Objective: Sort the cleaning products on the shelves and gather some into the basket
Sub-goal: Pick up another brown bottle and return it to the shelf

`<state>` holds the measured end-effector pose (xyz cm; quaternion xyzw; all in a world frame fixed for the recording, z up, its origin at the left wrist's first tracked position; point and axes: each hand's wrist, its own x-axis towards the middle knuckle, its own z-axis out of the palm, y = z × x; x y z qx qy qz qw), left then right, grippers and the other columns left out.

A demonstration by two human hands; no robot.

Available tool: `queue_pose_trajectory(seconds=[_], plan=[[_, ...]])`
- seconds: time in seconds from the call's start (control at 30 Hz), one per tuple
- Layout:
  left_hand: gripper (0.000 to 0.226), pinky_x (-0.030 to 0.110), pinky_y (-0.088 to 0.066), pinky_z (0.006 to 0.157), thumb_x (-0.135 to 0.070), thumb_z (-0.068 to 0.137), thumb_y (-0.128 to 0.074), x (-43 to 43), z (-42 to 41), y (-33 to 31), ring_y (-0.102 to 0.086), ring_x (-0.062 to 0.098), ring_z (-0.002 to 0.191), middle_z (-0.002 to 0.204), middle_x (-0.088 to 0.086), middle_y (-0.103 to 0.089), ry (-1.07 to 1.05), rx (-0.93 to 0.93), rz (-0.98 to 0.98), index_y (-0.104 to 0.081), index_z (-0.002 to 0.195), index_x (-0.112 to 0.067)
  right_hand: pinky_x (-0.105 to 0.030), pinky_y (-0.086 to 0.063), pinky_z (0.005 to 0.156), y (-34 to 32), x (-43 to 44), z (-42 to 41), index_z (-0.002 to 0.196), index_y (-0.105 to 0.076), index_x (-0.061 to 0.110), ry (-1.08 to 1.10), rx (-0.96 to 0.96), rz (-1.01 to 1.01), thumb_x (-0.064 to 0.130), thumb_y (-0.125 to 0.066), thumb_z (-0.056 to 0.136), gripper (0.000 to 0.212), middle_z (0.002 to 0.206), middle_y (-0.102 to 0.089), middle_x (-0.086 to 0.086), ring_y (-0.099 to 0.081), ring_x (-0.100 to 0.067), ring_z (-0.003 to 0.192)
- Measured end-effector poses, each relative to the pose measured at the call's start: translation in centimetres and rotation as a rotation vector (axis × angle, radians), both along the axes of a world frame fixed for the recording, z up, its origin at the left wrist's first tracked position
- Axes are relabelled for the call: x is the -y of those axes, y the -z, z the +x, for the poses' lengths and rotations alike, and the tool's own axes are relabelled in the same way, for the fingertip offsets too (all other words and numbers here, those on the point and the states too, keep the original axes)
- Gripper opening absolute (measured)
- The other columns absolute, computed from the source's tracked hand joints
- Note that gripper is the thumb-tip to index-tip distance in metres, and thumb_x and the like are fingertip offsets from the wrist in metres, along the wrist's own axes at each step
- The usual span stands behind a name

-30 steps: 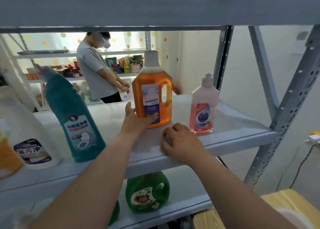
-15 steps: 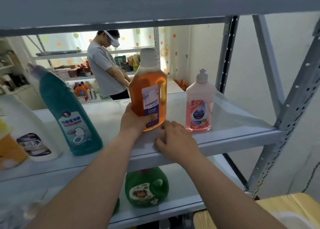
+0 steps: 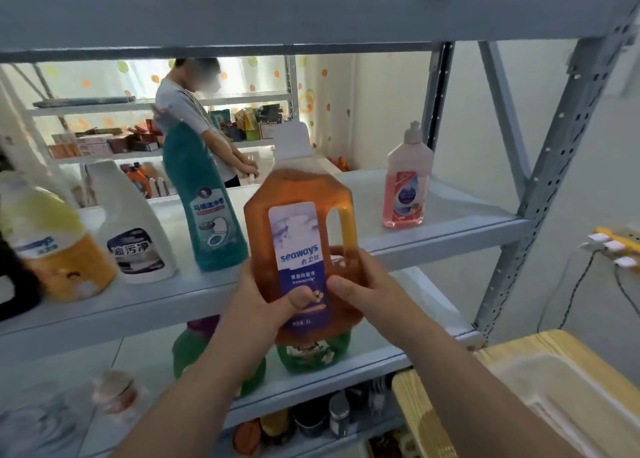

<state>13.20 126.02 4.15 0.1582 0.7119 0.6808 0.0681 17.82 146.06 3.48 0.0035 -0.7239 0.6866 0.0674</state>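
On the middle shelf (image 3: 450,230), at the far left, stands a yellow-and-orange bottle (image 3: 52,249), with a white bottle (image 3: 133,229) just beside it, then a tall teal bottle (image 3: 207,211) with a toilet pictured on its label. In front of the shelf's edge, lifted clear of the board, is the orange bottle (image 3: 301,215) — roughly upright, tipped a little, its blue-and-white label toward the camera and its white cap on top. The left hand (image 3: 259,313) grips its lower left side, thumb curled across the foot of the label. The right hand (image 3: 370,294) holds the lower right side, thumb on the label's edge and fingers wrapped behind, below the handle. Farther right on the same shelf, well apart from the rest, stands a pink bottle (image 3: 405,187) with a white nozzle. On the shelf below, a green bottle (image 3: 313,355) shows partly under the orange one. At the lower right a pale basket (image 3: 568,385) sits on a wooden table (image 3: 412,409) — only part of it is in view. Beyond the shelves, a person (image 3: 183,107) in a grey shirt stands at another rack.
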Motion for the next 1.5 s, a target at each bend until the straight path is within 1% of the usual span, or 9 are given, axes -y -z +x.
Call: queue_pose_trajectory(seconds=[0.2, 0.4, 0.53, 0.73, 0.83, 0.93, 1.1, 1.27, 1.5], plan=[[0.064, 0.013, -0.055, 0.071, -0.066, 0.066, -0.083, 6.4, 5.4, 7.0, -0.069, -0.008, 0.092, 0.104, -0.023, -0.073, 0.026, 0.05, -0.136, -0.048, 0.115, -0.043, -0.033, -0.061, 0.08, 6.2, 7.3, 6.1, 0.111, -0.069, 0.04, 0.028, 0.011, -0.235, 0.047, -0.094, 0.067, 0.051, 0.117, -0.076, -0.006, -0.075, -0.025, 0.105], [0.08, 0.038, -0.057, 0.091, -0.044, 0.069, -0.085, 8.8, 9.5, 14.3, -0.064, 0.013, 0.106, 0.12, -0.006, -0.062, 0.002, 0.253, -0.192, -0.04, 0.133, -0.026, -0.009, -0.049, 0.08, 11.8, 13.9, 13.2, 0.111, -0.057, 0.061, 0.165, 0.098, 0.17, 0.034, -0.083, 0.084, 0.046, 0.109, -0.072, 0.026, -0.069, 0.004, 0.101], [0.056, 0.028, -0.058, 0.082, -0.03, 0.078, -0.086, 11.0, 11.6, 17.6, -0.07, 0.008, 0.1, 0.115, -0.002, -0.069, -0.028, 0.342, -0.138, -0.054, 0.125, -0.029, -0.01, -0.049, 0.086, 13.5, 16.8, 16.4, 0.115, -0.059, 0.069, 0.011, 0.161, 0.185, 0.037, -0.069, 0.088, 0.042, 0.113, -0.068, 0.03, -0.065, 0.005, 0.108], [0.052, 0.038, -0.06, 0.066, -0.054, 0.089, -0.058, 12.7, 14.5, 17.8, -0.07, 0.031, 0.073, 0.085, 0.016, -0.071, 0.148, 1.083, 0.389, -0.079, 0.088, -0.006, -0.05, -0.05, 0.108, 16.9, 16.0, 16.0, 0.137, -0.061, 0.021, 0.046, 0.559, -0.317, 0.068, -0.066, 0.081, 0.073, 0.133, -0.065, -0.009, -0.063, -0.02, 0.12], [0.057, 0.041, -0.061, 0.066, -0.053, 0.103, -0.043, 11.5, 15.7, 18.0, -0.071, 0.033, 0.075, 0.093, 0.018, -0.072, 0.241, 1.237, 0.482, -0.073, 0.112, -0.005, -0.048, -0.052, 0.1, 18.2, 16.4, 15.1, 0.134, -0.06, 0.0, -0.087, 0.751, -0.481, 0.074, -0.065, 0.083, 0.09, 0.121, -0.063, -0.035, -0.062, -0.034, 0.09], [0.065, 0.048, -0.062, 0.069, -0.063, 0.098, -0.049, 10.6, 16.2, 17.5, -0.074, 0.038, 0.078, 0.099, 0.021, -0.074, 0.327, 1.213, 0.357, -0.07, 0.12, -0.006, -0.05, -0.037, 0.113, 19.4, 16.1, 14.8, 0.139, -0.053, -0.005, -0.077, 0.736, -0.644, 0.071, -0.071, 0.082, 0.096, 0.139, -0.049, -0.037, -0.049, -0.057, 0.122], [0.071, 0.052, -0.061, 0.063, -0.085, 0.089, -0.038, 10.7, 15.6, 18.2, -0.07, 0.046, 0.109, 0.129, 0.01, -0.071, 0.589, 1.098, -0.042, -0.068, 0.129, -0.034, -0.055, -0.047, 0.105, 20.5, 11.5, 14.9, 0.139, -0.05, -0.004, 0.011, 0.496, -0.654, 0.045, -0.098, 0.056, 0.108, 0.121, -0.062, -0.026, -0.064, -0.038, 0.104], [0.076, 0.059, -0.053, 0.1, -0.078, 0.083, -0.057, 9.2, 17.7, 21.3, -0.069, 0.029, 0.117, 0.127, 0.007, -0.072, 0.185, 0.829, -0.028, -0.061, 0.135, -0.022, -0.044, -0.059, 0.092, 20.6, 6.7, 15.8, 0.14, -0.044, 0.014, 0.08, 0.346, -0.351, 0.021, -0.094, 0.054, 0.1, 0.127, -0.069, -0.01, -0.068, -0.032, 0.116], [0.028, 0.028, -0.051, 0.072, -0.058, 0.087, -0.054, 5.7, 17.8, 22.2, -0.072, 0.002, 0.081, 0.092, -0.013, -0.077, -0.146, 0.486, -0.281, -0.07, 0.092, -0.035, -0.034, -0.06, 0.083, 20.2, 4.3, 16.5, 0.118, -0.059, 0.033, 0.032, 0.311, -0.382, 0.038, -0.088, 0.073, 0.054, 0.11, -0.074, 0.006, -0.071, -0.022, 0.105]])
